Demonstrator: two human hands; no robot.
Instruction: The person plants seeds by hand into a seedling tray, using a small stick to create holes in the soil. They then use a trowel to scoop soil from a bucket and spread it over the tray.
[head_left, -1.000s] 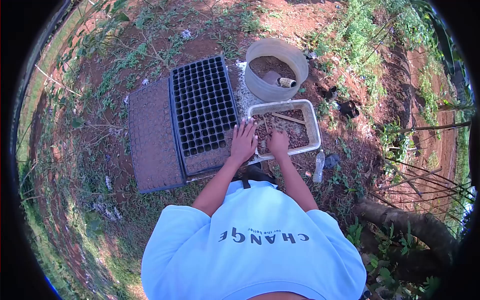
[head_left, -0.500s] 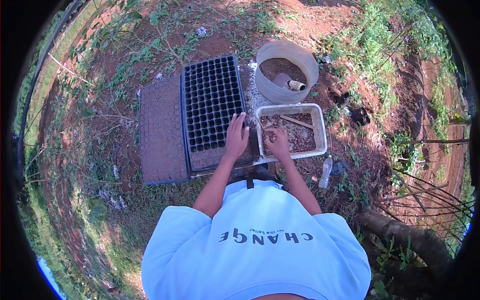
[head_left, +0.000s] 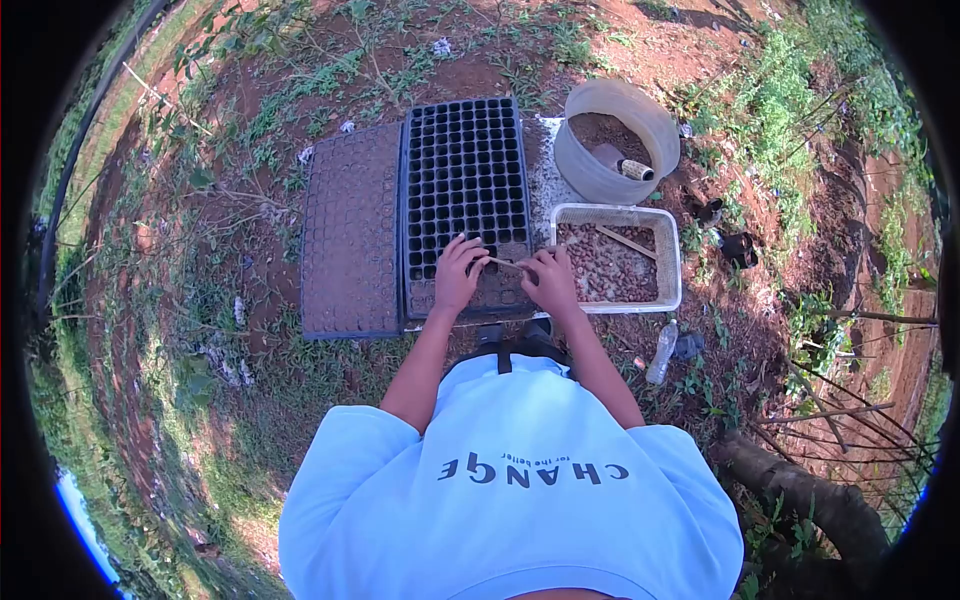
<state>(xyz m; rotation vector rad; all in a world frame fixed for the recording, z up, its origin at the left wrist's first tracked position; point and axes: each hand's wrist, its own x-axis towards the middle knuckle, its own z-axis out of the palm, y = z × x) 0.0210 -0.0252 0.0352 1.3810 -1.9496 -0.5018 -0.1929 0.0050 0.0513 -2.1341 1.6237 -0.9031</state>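
Observation:
My left hand [head_left: 458,274] is over the near end of a black seedling tray [head_left: 466,180], fingers closed on one end of a thin stick [head_left: 505,263]. The fingers of my right hand [head_left: 551,281] pinch the other end, beside the white plastic basin [head_left: 672,255]. The stick spans the gap between both hands above soil-filled cells. Farther up the tray, the cells look dark and hollow. Small reddish-brown pieces [head_left: 615,275], perhaps seeds, cover the bottom of the basin. A flat wooden stick [head_left: 627,243] lies on them. My fingertips are partly hidden.
To the left lies another tray filled with soil [head_left: 350,230]. A round translucent tub [head_left: 580,165] behind the basin holds soil and a small tool with a pale handle [head_left: 637,170]. A clear plastic bottle [head_left: 662,352] lies on the ground at the right, near a thick log [head_left: 810,485].
My right hand has left the basin and come to the tray's near right side. Both hands now hold a thin stick between them. The whole view has shifted slightly.

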